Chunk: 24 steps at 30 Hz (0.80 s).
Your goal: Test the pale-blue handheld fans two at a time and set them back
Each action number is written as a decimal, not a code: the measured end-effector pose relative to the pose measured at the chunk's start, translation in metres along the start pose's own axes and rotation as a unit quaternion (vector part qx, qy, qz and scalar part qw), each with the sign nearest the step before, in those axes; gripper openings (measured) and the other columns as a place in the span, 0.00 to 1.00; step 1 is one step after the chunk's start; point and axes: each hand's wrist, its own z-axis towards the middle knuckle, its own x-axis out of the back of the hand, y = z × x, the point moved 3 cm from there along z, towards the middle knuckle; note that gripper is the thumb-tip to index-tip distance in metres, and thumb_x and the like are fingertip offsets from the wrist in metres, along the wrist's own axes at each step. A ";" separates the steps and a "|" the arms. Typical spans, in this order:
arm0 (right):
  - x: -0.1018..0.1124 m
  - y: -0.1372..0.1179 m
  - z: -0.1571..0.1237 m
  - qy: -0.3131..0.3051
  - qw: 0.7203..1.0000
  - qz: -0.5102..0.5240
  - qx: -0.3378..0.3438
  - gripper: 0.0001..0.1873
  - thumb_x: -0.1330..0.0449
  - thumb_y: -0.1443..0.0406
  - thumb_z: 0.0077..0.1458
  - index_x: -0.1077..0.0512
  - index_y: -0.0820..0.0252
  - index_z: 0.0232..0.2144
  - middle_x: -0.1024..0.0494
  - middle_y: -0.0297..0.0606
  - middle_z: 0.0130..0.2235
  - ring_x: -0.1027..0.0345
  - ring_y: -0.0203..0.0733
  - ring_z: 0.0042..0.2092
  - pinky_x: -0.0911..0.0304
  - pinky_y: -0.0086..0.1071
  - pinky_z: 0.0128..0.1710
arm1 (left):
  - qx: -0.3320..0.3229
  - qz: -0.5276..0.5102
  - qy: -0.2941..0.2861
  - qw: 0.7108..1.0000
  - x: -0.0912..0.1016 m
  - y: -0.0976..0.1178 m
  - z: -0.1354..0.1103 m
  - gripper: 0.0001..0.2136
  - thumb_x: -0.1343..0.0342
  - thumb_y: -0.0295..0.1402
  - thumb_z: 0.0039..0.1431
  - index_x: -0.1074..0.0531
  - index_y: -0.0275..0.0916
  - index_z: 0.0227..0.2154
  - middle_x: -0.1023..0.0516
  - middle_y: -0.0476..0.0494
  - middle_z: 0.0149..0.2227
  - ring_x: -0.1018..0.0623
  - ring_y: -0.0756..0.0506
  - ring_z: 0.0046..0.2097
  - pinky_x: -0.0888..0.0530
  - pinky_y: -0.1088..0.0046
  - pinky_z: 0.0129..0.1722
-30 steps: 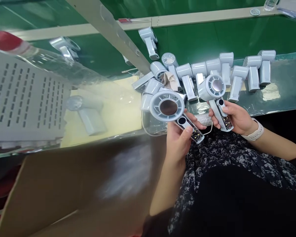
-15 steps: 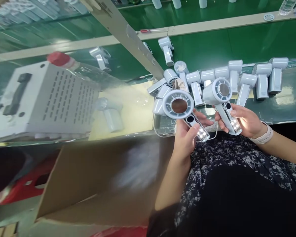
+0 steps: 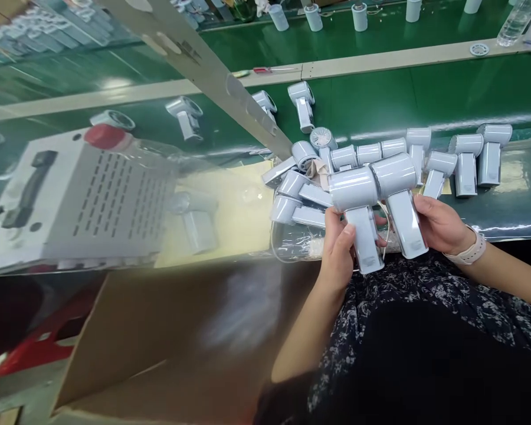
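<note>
We hold fast.
Our left hand [image 3: 338, 251] clamps one fan [image 3: 360, 227], our right hand [image 3: 440, 224] a second fan [image 3: 400, 203], by the fan heap [image 3: 303, 195].

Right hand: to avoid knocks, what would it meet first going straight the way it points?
Probably the white handle of the fan in the left hand; depth is unclear.

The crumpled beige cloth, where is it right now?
In the head view, the crumpled beige cloth sits among a cluster of pale grey plastic handheld fans, just above and beyond the person's left hand.
</note>
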 end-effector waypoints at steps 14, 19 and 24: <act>-0.021 -0.028 -0.019 -0.003 1.000 -0.011 -0.001 0.25 0.25 0.47 0.58 0.19 0.57 0.49 0.13 0.42 0.45 0.17 0.51 0.42 0.20 0.45 0.43 | 0.064 -0.047 -0.016 0.997 -0.014 0.033 -0.015 0.22 0.35 0.51 0.64 0.35 0.47 0.52 0.13 0.45 0.43 0.14 0.41 0.31 0.18 0.67 0.29; -0.018 -0.023 -0.015 0.008 1.000 -0.008 -0.007 0.22 0.26 0.48 0.57 0.19 0.59 0.41 0.14 0.42 0.41 0.19 0.50 0.41 0.21 0.45 0.45 | 0.079 -0.047 0.000 0.996 -0.013 0.034 -0.013 0.23 0.34 0.50 0.64 0.34 0.46 0.53 0.13 0.42 0.45 0.12 0.38 0.39 0.16 0.63 0.36; -0.022 -0.022 -0.007 -0.022 1.000 0.018 -0.013 0.14 0.36 0.54 0.62 0.23 0.58 0.40 0.16 0.44 0.41 0.21 0.54 0.49 0.23 0.49 0.53 | 0.082 -0.046 -0.016 0.995 -0.008 0.030 -0.002 0.26 0.25 0.47 0.54 0.28 0.43 0.49 0.17 0.44 0.41 0.15 0.41 0.40 0.16 0.63 0.43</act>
